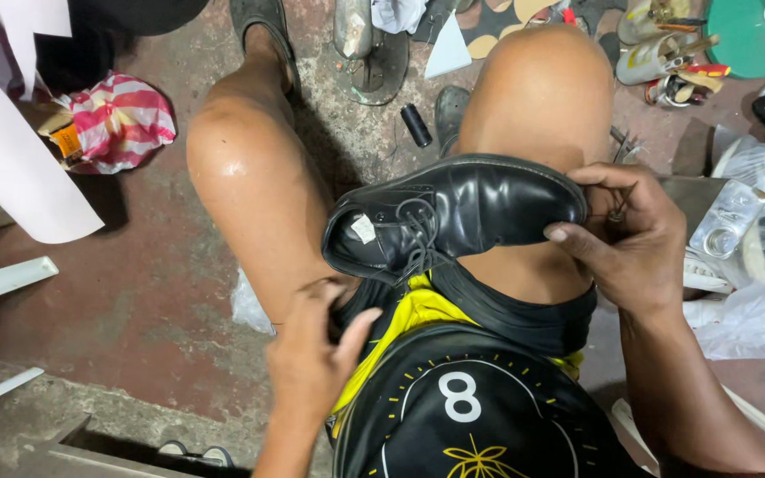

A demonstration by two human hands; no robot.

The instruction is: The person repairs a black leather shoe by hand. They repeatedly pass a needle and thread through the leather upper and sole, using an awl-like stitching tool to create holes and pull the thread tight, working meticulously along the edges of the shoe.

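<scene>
A black leather lace-up shoe (453, 212) lies on its side across my right thigh, toe to the right, opening to the left. My right hand (626, 235) grips the toe end, thumb on the upper and fingers curled over the sole edge, with a thin metal tool pinched near the fingers. My left hand (312, 350) rests lower on my left thigh near my shorts, fingers loosely apart, holding nothing that I can see. Both my bare knees frame the shoe.
A black thread spool (415, 124) lies on the floor between my knees. A metal shoe last stand (367, 53) is ahead. Glue tins and tools (666, 57) sit top right, plastic bags (754, 257) at right, a striped bag (121, 119) at left.
</scene>
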